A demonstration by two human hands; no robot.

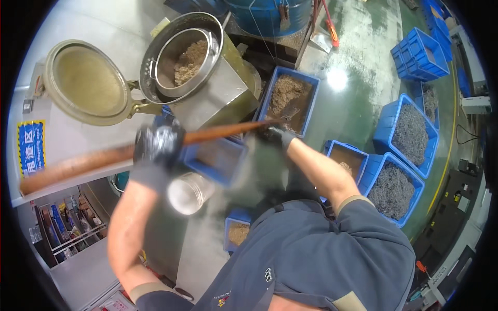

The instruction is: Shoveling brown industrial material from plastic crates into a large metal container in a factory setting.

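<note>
While both gloved hands hold one wooden pole [207,134], the left hand [159,142] closed round its shaft and the right hand [271,133] closed near its far end, containers stand all about. The pole lies slantwise across the front of a round metal drum [176,23], in which sits one basket [167,62] with brown shavings against one side; one round lid [91,78] hangs open at the left. Just beyond the right hand is a blue bin [313,106] of brown shavings and a dark piece too unclear to name. Two more blue bins carry brown or tan stuff: one [348,147] right of the right forearm, one small [238,217] beside the person's shirt. Another bin [241,160], under the pole, is too blurred to read. Three blue bins at the right hold grey shavings: one [371,179] nearest, one [385,129] behind it, one [418,93] farthest. One whitish bucket [189,193] stands near the left forearm, its contents unclear
</note>
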